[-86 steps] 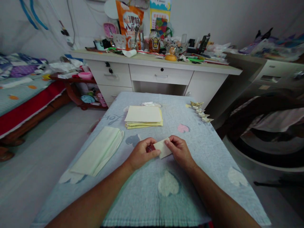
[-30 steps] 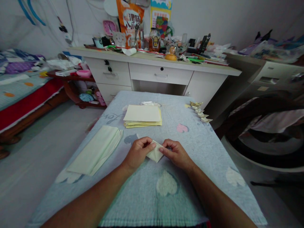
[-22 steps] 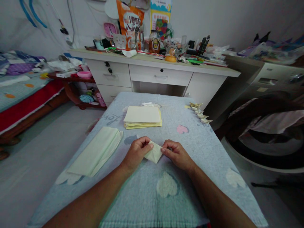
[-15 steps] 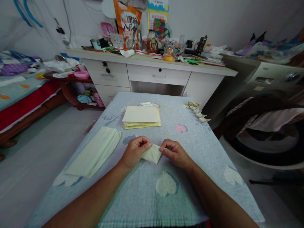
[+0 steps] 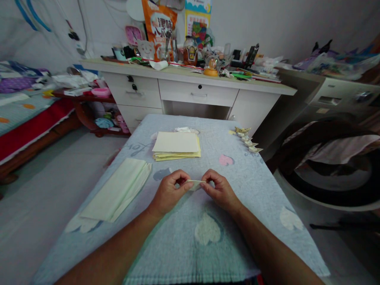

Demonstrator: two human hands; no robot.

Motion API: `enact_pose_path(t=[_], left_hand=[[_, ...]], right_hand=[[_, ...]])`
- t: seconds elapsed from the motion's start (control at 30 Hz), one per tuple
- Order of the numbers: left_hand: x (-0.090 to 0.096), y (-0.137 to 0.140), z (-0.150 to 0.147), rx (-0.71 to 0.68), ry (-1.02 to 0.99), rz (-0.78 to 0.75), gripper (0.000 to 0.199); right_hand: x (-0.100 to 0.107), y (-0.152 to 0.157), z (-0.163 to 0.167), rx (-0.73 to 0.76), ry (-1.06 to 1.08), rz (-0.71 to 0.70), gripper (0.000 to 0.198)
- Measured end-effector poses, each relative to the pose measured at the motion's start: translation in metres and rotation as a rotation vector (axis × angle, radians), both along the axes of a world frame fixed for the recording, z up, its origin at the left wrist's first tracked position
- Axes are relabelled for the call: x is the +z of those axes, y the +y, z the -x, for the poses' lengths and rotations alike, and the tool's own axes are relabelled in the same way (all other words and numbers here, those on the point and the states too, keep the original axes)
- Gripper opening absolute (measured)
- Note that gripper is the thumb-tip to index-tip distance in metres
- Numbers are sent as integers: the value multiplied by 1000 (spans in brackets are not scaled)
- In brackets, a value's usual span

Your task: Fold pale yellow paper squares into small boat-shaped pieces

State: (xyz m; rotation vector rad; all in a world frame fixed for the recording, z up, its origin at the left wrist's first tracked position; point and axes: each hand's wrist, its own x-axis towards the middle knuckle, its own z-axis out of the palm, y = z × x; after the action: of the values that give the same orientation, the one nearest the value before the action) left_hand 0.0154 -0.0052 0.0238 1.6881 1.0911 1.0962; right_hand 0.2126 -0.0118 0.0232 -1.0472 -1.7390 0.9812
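Observation:
A small folded piece of paper point(image 5: 196, 184) is pinched between my two hands above the cloth-covered table. My left hand point(image 5: 172, 190) grips its left end with thumb and fingers. On the other end, my right hand point(image 5: 220, 190) holds it in the same kind of pinch. The paper is tilted, so mostly its upper edge and a narrow face show. Beyond the hands lies a stack of cream and yellow paper sheets point(image 5: 176, 142). Several folded paper pieces point(image 5: 249, 141) stand in a row near the table's far right corner.
Folded pale green sheets point(image 5: 117, 190) lie on the left of the table point(image 5: 225, 253). A crumpled white scrap point(image 5: 184, 130) is behind the stack. A cluttered white desk point(image 5: 196, 85) stands past the table, a washing machine point(image 5: 332, 114) at right, a bed point(image 5: 32, 122) at left.
The folded paper has tipped from showing its broad face to nearly edge-on. Both hands have turned slightly with it, and the left hand's fingertips have shifted a little to the right.

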Motion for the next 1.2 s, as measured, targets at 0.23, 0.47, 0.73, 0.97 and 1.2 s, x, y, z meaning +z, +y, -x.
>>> enact_pose_path(t=[0.23,0.47,0.73,0.97,1.2], left_hand=[[4,-8,-2,-72,333,-500,12],[-7,-9,-10,-376,705,-462,18],[2,-7,3,-470,643,-334,15],[-3,4,8,-179,604,-256,12],[-13,8,8,-129,627,-208,16]], right_hand=[[-8,3,1,-117,-208,-247,18],[-21,8,-2,-69,-530,-232,33],[-15,6,-1,118,-493,-238,45],[-6,-1,-2,162,-613,-213,41],[1,-6,-4,194,-635,-178,33]])
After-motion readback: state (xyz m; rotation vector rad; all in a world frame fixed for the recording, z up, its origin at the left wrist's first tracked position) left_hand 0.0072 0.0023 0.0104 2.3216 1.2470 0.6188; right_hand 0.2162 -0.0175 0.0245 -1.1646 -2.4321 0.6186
